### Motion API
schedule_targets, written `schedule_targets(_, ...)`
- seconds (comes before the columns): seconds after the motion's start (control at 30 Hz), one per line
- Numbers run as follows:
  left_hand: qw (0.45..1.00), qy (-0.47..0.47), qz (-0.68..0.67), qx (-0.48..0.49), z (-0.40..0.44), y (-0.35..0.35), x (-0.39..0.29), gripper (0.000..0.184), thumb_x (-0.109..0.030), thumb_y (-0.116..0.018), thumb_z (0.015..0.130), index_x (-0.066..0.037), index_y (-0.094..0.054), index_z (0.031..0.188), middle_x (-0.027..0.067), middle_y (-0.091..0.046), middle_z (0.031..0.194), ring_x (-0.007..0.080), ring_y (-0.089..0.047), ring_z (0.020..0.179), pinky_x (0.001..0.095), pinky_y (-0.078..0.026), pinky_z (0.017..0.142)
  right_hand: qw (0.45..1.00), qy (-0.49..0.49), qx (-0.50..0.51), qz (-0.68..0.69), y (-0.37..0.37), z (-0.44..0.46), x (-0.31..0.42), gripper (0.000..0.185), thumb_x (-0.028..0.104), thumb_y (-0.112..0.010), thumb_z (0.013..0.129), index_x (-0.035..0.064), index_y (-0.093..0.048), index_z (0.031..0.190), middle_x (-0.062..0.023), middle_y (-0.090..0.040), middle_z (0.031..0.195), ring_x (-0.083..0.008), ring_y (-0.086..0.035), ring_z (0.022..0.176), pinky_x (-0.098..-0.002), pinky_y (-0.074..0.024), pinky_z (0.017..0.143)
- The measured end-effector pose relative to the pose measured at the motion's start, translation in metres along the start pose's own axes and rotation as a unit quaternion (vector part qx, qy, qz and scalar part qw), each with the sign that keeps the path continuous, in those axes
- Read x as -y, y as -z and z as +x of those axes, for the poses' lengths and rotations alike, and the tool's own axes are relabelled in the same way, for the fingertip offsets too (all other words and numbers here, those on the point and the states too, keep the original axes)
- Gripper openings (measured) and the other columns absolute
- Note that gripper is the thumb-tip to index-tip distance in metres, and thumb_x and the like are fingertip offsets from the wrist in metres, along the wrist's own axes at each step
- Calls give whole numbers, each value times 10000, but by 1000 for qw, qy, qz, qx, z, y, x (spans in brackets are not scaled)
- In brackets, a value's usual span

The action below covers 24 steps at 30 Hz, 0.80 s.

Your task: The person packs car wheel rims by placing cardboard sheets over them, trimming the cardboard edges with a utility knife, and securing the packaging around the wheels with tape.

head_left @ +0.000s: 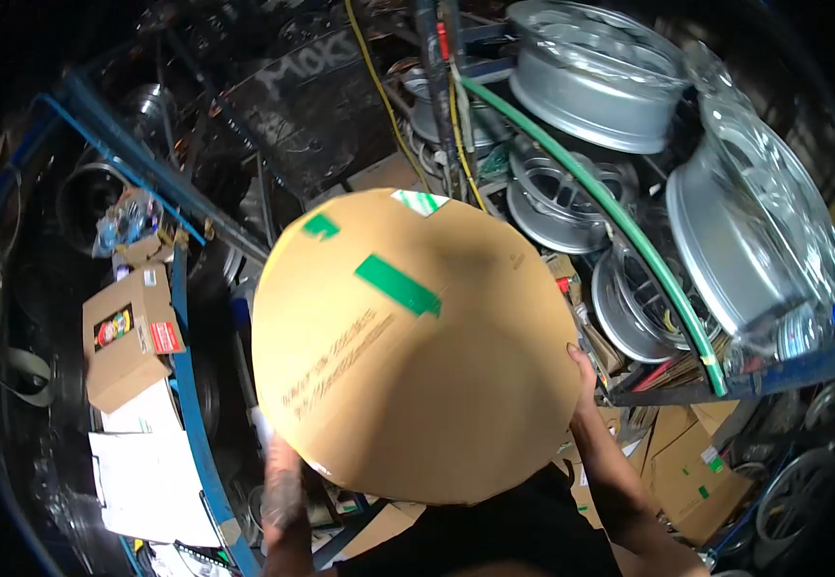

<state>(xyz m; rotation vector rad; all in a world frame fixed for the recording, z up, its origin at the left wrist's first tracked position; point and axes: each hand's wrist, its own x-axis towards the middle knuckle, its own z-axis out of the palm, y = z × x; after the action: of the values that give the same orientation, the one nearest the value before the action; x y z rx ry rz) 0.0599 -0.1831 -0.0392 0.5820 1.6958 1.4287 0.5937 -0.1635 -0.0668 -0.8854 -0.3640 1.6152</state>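
Observation:
A large round cardboard disc (417,385) with green tape pieces and printed text fills the middle of the head view. At its lower left edge, my left hand (283,457) holds it, most of the fingers hidden behind the board. My right hand (583,380) grips the right edge, the thumb showing at the rim and the other fingers out of sight underneath.
Silver wheel rims (600,96) are stacked on a rack at the right, crossed by a green tube (619,216). A cardboard box (134,337) and white papers (153,481) lie on a blue-edged shelf at the left. Flattened cardboard (691,471) lies at the lower right.

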Motion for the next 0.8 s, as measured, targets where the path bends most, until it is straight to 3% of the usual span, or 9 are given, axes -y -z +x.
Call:
schedule_targets(0.1, 975, -56, -69, 204, -22, -31, -156, 575, -443, -589, 1002, -45, -565, 1417, 143, -617, 1380, 238, -592, 1267, 400, -515, 1033, 994, -70, -74, 48, 87, -4, -89, 511, 397, -536, 1011, 26, -563, 1362, -154, -668, 1174, -288, -682, 1025, -427, -554, 883)
schedule_targets(0.17, 918, -59, -105, 378, -35, -59, -246, 473, -250, -625, 989, -76, -556, 1423, 178, -589, 1399, 246, -620, 1226, 377, -506, 1064, 992, -107, -60, -26, 71, -9, -125, 482, 383, -555, 1001, 42, -589, 1339, -156, -683, 1168, -293, -688, 1025, -434, -551, 893)
schedule_targets(0.27, 892, -133, 4, 431, -89, -179, -291, 329, -152, -624, 944, -54, -620, 1258, 138, -649, 1211, 230, -667, 1083, 323, -557, 916, 965, -69, 63, -244, 11, 7, -127, 439, 362, -582, 986, 65, -628, 1306, -159, -706, 1158, -301, -697, 1024, -446, -548, 908)
schedule_targets(0.4, 880, -44, 160, 445, -44, -327, -198, 448, -56, -644, 856, 40, -526, 1278, 199, -648, 1204, 269, -691, 1016, 335, -595, 835, 821, 47, 107, -559, 24, 5, -89, 384, 335, -619, 967, 96, -679, 1262, -163, -736, 1145, -312, -709, 1024, -461, -543, 928)
schedule_targets(0.53, 774, -116, 354, 511, -97, -405, -75, 594, -80, -654, 877, 64, -388, 1388, 188, -602, 1225, 264, -614, 1074, 327, -518, 887, 718, -190, -86, -664, 135, -111, -89, 425, 369, -666, 920, 140, -692, 1276, -195, -720, 1210, -388, -698, 1098, -521, -549, 903)
schedule_targets(0.6, 704, -84, 378, 595, -137, -424, -9, 672, -102, -645, 899, 93, -297, 1440, 180, -568, 1231, 245, -574, 1055, 333, -496, 905, 747, -225, -307, -545, 149, -222, -96, 529, 358, -678, 907, 139, -644, 1388, -216, -704, 1241, -393, -678, 1139, -481, -526, 980)
schedule_targets(0.7, 643, -46, 381, 663, -172, -419, 57, 794, -136, -641, 926, 120, -172, 1514, 192, -527, 1293, 254, -546, 1099, 353, -483, 957, 719, -176, -506, -443, 233, -367, -215, 411, 188, -617, 902, 34, -683, 1277, -239, -707, 1230, -359, -689, 1138, -438, -525, 995)
schedule_targets(0.73, 624, -50, 422, 656, -185, -408, 64, 843, -144, -643, 934, 127, -128, 1544, 218, -505, 1366, 282, -536, 1193, 363, -456, 1038, 724, -76, -571, -379, 224, -407, -234, 336, 95, -558, 930, 0, -705, 1217, -188, -749, 1102, -307, -725, 979, -396, -561, 863)
schedule_targets(0.8, 612, -34, 463, 640, -193, -384, 71, 951, -136, -662, 941, 128, -20, 1591, 301, -220, 1643, 350, -214, 1536, 343, -121, 1261, 753, -10, -658, -2, 215, -464, -274, 312, 91, -548, 966, 2, -688, 1230, -100, -731, 956, -216, -691, 819, -339, -544, 721)
